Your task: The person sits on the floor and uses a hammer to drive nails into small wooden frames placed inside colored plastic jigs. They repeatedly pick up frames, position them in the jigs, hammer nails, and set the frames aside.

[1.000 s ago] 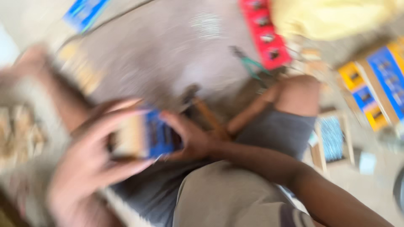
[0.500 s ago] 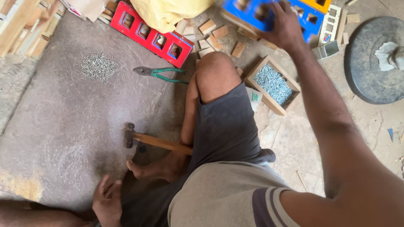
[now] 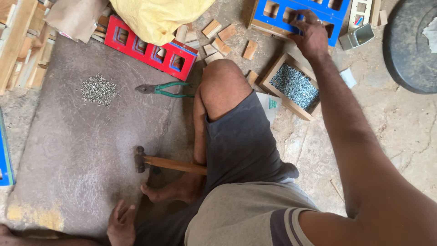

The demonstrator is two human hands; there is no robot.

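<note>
A white packet [image 3: 272,105] with a green mark lies near centre, partly tucked under the person's thigh. At 11 o'clock a crumpled brown paper bag [image 3: 75,18] sits beside a bulging yellow sack [image 3: 157,16] at 12 o'clock. No signs or screens show.

A second ago your hands held a small blue-faced block at your lap; you let it go; your right hand [image 3: 312,34] reached out to the blue wooden frame [image 3: 298,13] and closed its fingers on the edge; your left hand [image 3: 120,223] dropped flat to the grey slab [image 3: 91,150] beside your foot.
</note>
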